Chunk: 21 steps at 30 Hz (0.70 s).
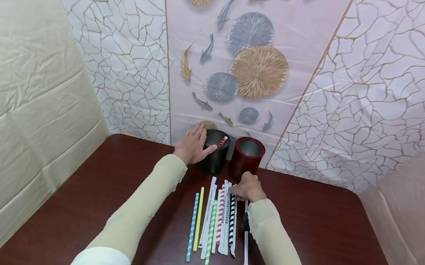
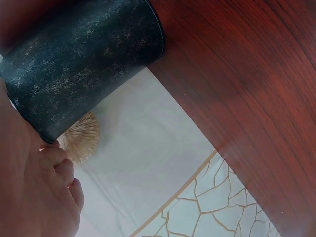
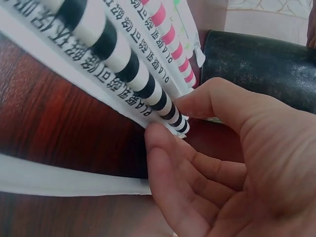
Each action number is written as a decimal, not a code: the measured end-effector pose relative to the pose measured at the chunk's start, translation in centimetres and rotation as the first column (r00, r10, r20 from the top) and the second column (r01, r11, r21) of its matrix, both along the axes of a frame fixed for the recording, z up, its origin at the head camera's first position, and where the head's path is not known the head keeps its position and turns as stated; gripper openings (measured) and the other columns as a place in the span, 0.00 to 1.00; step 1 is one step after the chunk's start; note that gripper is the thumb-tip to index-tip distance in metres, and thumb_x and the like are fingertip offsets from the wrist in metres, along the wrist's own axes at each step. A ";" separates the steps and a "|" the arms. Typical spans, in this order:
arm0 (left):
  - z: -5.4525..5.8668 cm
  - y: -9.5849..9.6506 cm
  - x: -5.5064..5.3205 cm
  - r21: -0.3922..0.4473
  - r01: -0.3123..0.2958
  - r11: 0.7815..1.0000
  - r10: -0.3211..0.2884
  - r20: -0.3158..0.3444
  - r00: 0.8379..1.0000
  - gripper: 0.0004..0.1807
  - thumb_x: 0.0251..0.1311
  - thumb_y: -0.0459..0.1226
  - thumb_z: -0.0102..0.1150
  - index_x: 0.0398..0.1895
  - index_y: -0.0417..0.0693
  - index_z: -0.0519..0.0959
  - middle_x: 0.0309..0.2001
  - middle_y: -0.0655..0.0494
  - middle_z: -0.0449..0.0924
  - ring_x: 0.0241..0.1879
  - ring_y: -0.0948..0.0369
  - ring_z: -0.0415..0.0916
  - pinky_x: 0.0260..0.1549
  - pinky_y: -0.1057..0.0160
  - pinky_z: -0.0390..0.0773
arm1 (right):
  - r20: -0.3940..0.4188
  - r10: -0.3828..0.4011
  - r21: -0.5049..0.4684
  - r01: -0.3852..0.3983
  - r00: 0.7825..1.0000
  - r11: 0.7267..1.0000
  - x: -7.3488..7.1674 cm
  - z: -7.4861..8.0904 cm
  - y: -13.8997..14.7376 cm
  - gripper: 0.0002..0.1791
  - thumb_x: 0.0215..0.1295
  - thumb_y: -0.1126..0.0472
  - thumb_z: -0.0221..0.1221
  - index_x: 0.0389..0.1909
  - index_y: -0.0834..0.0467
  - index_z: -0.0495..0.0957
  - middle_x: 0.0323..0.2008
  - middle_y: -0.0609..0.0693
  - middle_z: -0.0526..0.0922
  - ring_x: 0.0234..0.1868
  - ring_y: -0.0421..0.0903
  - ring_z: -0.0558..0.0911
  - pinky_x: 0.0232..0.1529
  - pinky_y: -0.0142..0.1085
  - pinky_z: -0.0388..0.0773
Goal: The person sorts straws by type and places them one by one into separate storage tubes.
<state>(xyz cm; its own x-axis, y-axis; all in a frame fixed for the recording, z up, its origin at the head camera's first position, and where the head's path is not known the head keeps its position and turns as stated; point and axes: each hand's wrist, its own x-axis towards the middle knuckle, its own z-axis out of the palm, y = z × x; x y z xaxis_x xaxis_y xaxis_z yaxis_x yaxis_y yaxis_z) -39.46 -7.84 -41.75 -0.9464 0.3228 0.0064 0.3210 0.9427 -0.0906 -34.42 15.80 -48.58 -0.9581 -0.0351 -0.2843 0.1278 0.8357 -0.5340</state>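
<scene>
- Cream cloth sleeves point(image 1: 135, 217) lie nearest, running up to both grips.
- The left grip point(image 1: 193, 143) is spread, fingers touching the round black cup point(image 1: 212, 162), whose side is mottled; a red-and-white straw point(image 1: 223, 141) shows inside.
- The right grip point(image 1: 247, 187) pinches the end of the black-striped straw point(image 3: 138, 74) between thumb and forefinger.
- White-wrapped, printed straws point(image 1: 225, 225) crowd that straw on both sides; a lone wrapped straw point(image 1: 247, 248) lies just beside the same grip.
- Left of it lie slim pink-striped point(image 1: 220, 215), green-striped point(image 1: 210, 236), yellow point(image 1: 198, 219) and blue point(image 1: 193, 227) straws.
- Just beyond it stands a red cup point(image 1: 247, 160), grey inside.
- Beneath, the worktop point(image 1: 316, 233) is dark red, wood-grained.
</scene>
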 end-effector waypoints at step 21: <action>0.2 0.0 0.3 0.034 -0.005 0.999 0.005 0.022 1.000 0.49 0.80 0.68 0.22 0.87 0.41 0.45 0.88 0.45 0.40 0.88 0.51 0.39 0.86 0.53 0.47 | -0.023 0.033 0.003 -0.033 0.999 0.999 0.6 2.2 0.6 0.13 0.64 0.57 0.70 0.28 0.62 0.82 0.21 0.56 0.87 0.24 0.51 0.88 0.32 0.42 0.88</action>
